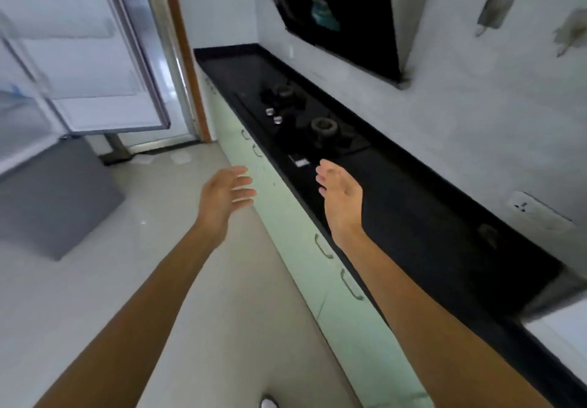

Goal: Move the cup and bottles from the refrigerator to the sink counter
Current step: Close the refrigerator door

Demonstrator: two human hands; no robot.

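Observation:
Both my arms reach forward with nothing in either hand. My left hand [227,190] is over the floor beside the cabinet fronts, fingers straight and spread. My right hand [340,190] hovers above the front edge of the black counter [438,223], fingers relaxed. The refrigerator [19,115] stands at the far left with its door [104,58] swung open; its inside is blurred. No cup or bottle can be made out. A sliver of the sink's metal rim [556,299] shows at the right edge.
A black gas hob [301,118] with two burners is set into the counter, under a dark range hood [336,10]. Pale green cabinets [317,249] with handles run below. A grey mat [50,198] lies on the tiled floor by the refrigerator.

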